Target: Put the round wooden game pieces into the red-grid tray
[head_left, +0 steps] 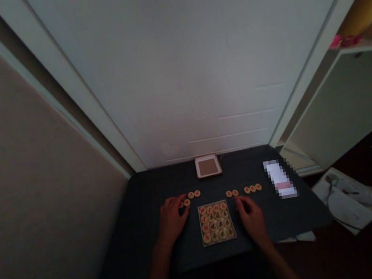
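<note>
A square tray (220,239) filled with several round wooden chess pieces lies on the dark table (144,232) between my hands. My left hand (172,218) rests left of the tray, its fingertips touching loose pieces (186,202) in a short row (194,194). My right hand (250,214) sits right of the tray with fingers curled, its fingertips just below two loose pieces (232,193). Three more pieces (252,188) lie further right. Whether either hand pinches a piece is unclear in the dim light.
A square box lid (208,166) stands at the table's far edge against the white wall. A blurred white object (280,178) lies at the right of the table. Papers (348,200) lie on the floor right of the table, beside a white cabinet (345,108).
</note>
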{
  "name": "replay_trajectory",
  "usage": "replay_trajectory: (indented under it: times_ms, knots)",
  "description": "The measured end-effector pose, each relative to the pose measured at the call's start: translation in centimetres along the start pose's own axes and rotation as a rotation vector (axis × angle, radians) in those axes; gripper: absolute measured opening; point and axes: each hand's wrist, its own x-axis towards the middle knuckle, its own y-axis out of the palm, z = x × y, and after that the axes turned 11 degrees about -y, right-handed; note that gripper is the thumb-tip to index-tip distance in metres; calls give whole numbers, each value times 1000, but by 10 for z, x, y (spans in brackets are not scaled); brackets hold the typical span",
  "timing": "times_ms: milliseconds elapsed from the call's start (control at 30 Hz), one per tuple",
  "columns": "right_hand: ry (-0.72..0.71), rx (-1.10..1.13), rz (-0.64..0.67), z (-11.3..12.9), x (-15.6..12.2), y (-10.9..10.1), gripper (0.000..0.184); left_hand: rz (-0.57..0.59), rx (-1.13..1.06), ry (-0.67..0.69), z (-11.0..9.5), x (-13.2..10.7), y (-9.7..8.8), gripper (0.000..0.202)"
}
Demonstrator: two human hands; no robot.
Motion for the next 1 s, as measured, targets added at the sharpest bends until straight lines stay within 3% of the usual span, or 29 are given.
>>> replay_trajectory:
  times_ms: [200, 400, 500, 800, 1000]
  knots:
    - [-2, 18, -9, 3, 0, -1, 38, -36, -73, 7, -10, 1, -5, 32]
    - [2, 7, 5, 6, 0, -1, 37, 9, -579, -144, -37, -11, -9, 29]
    - [7, 12, 7, 7, 0, -1, 38, 10, -727, -216, -47, -17, -7, 30]
    - [10, 0, 5, 6, 0, -1, 40, 96, -832, -342, -71, -25, -17, 41]
    - [0, 6, 2, 8, 1, -1, 41, 137, -869, -333, -84, -30, -23, 44]
